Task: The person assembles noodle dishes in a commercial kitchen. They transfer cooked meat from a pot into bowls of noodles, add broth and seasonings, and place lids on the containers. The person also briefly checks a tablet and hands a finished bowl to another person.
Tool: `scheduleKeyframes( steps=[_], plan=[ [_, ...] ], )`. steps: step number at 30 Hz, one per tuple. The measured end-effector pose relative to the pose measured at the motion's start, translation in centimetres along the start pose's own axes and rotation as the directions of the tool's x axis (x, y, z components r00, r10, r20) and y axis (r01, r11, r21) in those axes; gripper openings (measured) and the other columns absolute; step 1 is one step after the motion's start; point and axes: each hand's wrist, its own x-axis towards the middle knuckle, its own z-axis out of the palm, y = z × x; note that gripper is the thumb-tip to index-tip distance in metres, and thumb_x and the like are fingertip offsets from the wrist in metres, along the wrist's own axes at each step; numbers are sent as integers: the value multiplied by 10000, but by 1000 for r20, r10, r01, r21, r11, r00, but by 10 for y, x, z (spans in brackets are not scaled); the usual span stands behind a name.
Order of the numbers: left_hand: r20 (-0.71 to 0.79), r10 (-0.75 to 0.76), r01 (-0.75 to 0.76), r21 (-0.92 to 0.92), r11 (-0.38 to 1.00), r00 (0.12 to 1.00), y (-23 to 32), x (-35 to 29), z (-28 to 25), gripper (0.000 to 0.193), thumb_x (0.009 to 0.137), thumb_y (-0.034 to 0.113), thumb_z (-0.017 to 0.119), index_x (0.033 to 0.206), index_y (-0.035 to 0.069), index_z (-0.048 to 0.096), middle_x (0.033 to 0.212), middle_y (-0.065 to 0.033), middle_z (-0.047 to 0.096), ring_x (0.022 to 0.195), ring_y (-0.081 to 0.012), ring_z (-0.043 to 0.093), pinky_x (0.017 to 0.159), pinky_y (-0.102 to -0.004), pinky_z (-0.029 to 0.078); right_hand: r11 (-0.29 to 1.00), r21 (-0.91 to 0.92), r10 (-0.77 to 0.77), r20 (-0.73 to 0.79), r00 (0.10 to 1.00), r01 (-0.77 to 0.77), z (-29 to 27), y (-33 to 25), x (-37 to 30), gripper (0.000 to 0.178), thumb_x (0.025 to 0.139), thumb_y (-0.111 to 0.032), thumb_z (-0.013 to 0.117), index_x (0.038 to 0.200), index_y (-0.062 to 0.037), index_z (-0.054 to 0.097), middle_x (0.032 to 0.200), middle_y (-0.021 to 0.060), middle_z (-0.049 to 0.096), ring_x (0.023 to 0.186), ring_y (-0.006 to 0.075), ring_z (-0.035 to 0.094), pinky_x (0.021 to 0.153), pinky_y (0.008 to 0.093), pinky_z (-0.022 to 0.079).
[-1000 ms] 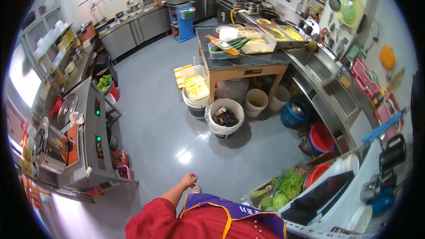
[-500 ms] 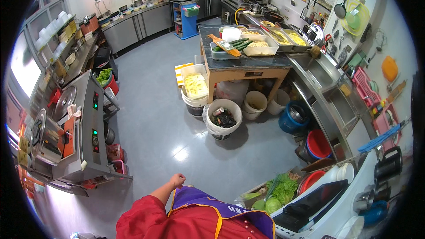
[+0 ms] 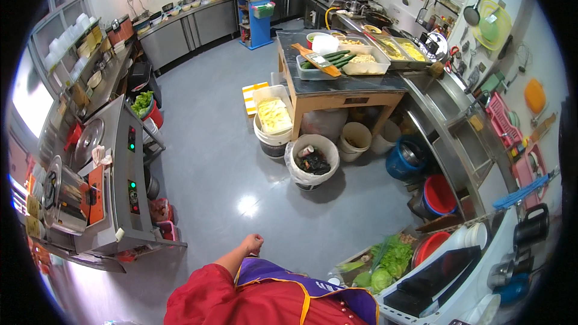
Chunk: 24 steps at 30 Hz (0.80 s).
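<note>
My left hand (image 3: pixel 253 244) is held low in front of my body, its fingers curled into a loose fist with nothing visible in them. Its red sleeve (image 3: pixel 201 295) comes up from the lower edge. A purple apron (image 3: pixel 274 272) with yellow trim lies just behind the hand. Nothing is touched by this hand; grey floor (image 3: pixel 229 174) lies beyond it. The nearest thing ahead is a white-lined waste bin (image 3: pixel 310 179) with dark scraps inside. My right hand is out of sight.
Ahead stands a dark-topped table (image 3: pixel 325 86) with cucumbers (image 3: pixel 337 59) and food tubs. A tub of yellow slices (image 3: pixel 274 115) sits on a bucket beside it. Left is a steel cooking unit (image 3: pixel 123 168); right, sinks (image 3: pixel 475 138). Leafy greens (image 3: pixel 394 253) lie in a crate at lower right.
The whole view has shifted slightly, so the table and bin appear a little further right. My left hand stays curled in front of the apron.
</note>
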Motion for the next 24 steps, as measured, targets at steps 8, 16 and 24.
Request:
scheduleKeyframes(
  steps=[8, 16, 24],
  plan=[
    [31, -110, 113, -148, 983, 993, 11, 71, -130, 230, 878, 229, 602, 1051, 78, 596, 801, -66, 624, 615, -176, 629, 514, -318, 541, 987, 140, -105, 194, 975, 79, 149, -192, -43, 326, 837, -278, 595, 1067, -50, 637, 948, 159, 678, 897, 278, 661, 778, 376, 519],
    [129, -58, 81, -176, 981, 990, 27, 159, -299, 260, 888, 262, 605, 1069, 76, 598, 815, -76, 630, 597, -160, 611, 517, -313, 535, 984, 161, -138, 440, 887, 73, 303, -385, -76, 347, 824, -275, 622, 1084, -45, 629, 944, 161, 677, 893, 270, 661, 775, 368, 517],
    [170, 309, -241, -331, 912, 936, 182, 262, -434, 240, 914, 266, 569, 1081, 93, 578, 814, -40, 607, 621, -134, 583, 518, -301, 505, 998, 67, -61, 708, 704, 19, 480, -492, -72, 372, 811, -272, 649, 1101, -40, 621, 939, 163, 676, 889, 262, 660, 772, 359, 515]
  ],
)
